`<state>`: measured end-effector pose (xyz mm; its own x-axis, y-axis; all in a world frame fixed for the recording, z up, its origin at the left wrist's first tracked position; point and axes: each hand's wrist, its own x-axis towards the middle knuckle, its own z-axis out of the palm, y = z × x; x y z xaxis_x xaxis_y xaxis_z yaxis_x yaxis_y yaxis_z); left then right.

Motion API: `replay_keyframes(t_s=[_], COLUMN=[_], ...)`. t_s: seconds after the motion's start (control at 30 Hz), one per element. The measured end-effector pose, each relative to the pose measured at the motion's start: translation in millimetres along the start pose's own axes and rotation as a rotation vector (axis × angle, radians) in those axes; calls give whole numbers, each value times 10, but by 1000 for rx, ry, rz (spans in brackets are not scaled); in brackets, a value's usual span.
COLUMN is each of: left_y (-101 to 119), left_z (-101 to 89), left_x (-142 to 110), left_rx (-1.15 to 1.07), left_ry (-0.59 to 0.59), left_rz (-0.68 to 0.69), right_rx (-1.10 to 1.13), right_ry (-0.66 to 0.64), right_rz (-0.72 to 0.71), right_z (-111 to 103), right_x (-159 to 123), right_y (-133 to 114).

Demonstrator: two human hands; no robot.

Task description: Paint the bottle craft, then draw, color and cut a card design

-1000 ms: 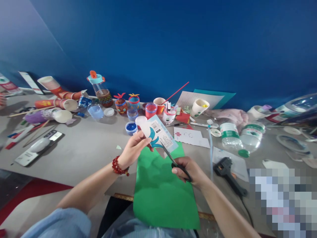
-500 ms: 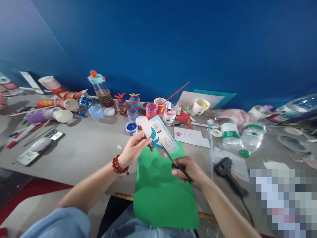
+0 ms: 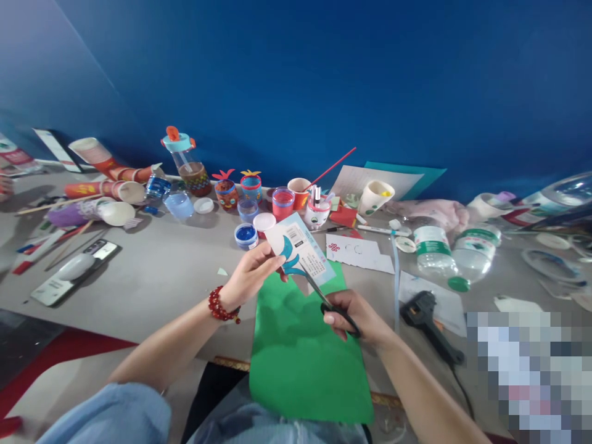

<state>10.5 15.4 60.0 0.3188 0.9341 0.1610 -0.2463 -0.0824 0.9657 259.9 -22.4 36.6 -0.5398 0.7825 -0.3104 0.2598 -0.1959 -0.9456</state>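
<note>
My left hand (image 3: 254,271) pinches a printed card (image 3: 312,253) with a barcode and blue painted leaf-like shapes (image 3: 292,264) at its left side. A red bead bracelet circles that wrist. In my right hand (image 3: 354,314) are black-handled scissors (image 3: 319,290), whose blades reach up to the card beside the blue shapes. Whether the blades are parted is too small to tell. Under both hands a green sheet (image 3: 305,357) hangs over the table's front edge. An open jar of blue paint (image 3: 246,234) stands just beyond my left hand.
Paint jars, decorated cups (image 3: 226,194) and a drinking bottle (image 3: 185,163) line the wall. At right are a black glue gun (image 3: 430,324) with its cable, cut plastic bottles (image 3: 432,246) and a white paper piece (image 3: 358,253). A phone (image 3: 76,271) lies at left.
The view has shifted very slightly. Both hands, the card and the scissors keep nearly the same places, with the card tilted a little differently.
</note>
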Motion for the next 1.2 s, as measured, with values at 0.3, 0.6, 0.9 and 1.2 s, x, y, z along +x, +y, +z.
replay_keyframes(t_s=[0.3, 0.6, 0.9, 1.2], left_y=[29, 2, -13, 30], left_z=[37, 2, -8, -13], left_x=[10, -6, -4, -2], left_rx=[-3, 6, 35, 74], left_ry=[3, -10, -37, -23], left_rz=[3, 3, 2, -39], right_rx=[-19, -63, -98, -51], right_ry=[-9, 50, 18, 17], right_rz=[-1, -23, -22, 8], right_z=[-1, 12, -18, -8], right_x=[7, 3, -14, -5], right_y=[-6, 16, 19, 2])
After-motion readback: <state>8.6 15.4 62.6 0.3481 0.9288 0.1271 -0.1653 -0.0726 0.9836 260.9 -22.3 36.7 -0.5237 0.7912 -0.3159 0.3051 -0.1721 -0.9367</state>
